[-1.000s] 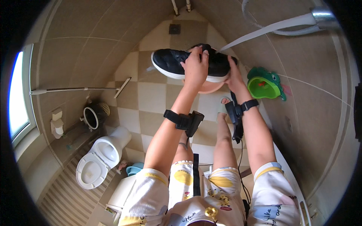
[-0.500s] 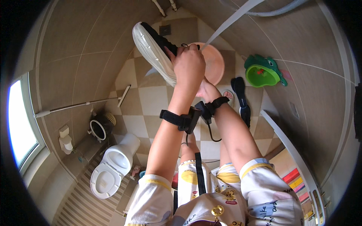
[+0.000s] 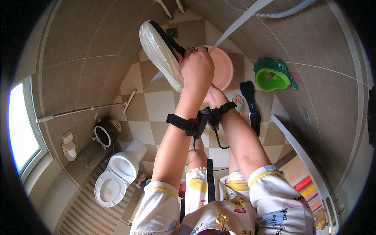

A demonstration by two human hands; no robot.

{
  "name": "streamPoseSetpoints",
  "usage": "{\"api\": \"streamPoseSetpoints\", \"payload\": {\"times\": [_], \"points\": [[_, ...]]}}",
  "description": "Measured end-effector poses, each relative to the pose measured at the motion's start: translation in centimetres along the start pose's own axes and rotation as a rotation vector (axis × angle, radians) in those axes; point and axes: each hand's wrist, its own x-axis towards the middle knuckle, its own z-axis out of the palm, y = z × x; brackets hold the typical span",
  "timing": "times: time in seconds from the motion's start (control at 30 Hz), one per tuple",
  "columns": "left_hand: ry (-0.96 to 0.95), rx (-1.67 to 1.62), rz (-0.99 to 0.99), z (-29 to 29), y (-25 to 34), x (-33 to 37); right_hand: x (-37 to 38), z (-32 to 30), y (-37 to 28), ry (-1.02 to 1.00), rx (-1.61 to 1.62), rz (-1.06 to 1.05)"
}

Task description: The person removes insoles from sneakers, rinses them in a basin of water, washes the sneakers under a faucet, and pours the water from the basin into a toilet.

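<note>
Black shoe [image 3: 162, 49] has turned, baring its sole [image 3: 157, 56]; left hand [image 3: 197, 66] clamps it; I cannot tell whether right hand [image 3: 214, 96] grips.

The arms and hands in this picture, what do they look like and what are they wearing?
Both arms have short white sleeves with yellow bands and coloured patches, plus black straps carrying black boxes. A thin dark cable loops near the right box. The left hand wears no glove; the right hand is partly hidden.

Dark script lettering [image 3: 274, 219] on the right sleeve [image 3: 276, 197], partial letters [image 3: 199, 226] across the shirt front [image 3: 213, 211]
</note>
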Motion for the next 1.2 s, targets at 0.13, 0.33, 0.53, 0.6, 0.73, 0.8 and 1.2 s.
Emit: {"api": "streamPoseSetpoints", "payload": {"times": [0.13, 0.33, 0.53, 0.6, 0.73, 0.8, 1.2], "points": [[-0.074, -0.109, -0.069, 0.0, 0.2, 0.2, 0.7, -4.1, -0.6, 0.133, 0.040, -0.029], [-0.125, -0.689, -0.335, -0.4, -6.2, -1.5, -3.7, 0.1, -4.2, 0.774, -0.318, -0.289], [-0.166, -1.159, -0.526, 1.8, -5.6, -3.2, -5.2, -3.2, -7.9, 0.902, -1.069, -0.886], [-0.074, -1.225, -0.469, 2.3, -4.9, -3.3, -5.1, -4.3, -8.4, 0.918, -1.088, -0.939], [-0.066, -1.217, -0.482, 1.7, -3.9, -2.8, -5.3, -5.1, -8.9, 0.950, -1.099, -1.058], [-0.106, -1.250, -0.480, 1.6, -4.1, -2.8, -5.6, -4.8, -8.7, 0.943, -1.067, -1.033], [-0.127, -1.264, -0.489, 2.4, -3.3, -2.8, -7.8, -3.3, -9.9, 0.901, -1.124, -1.018]]}}
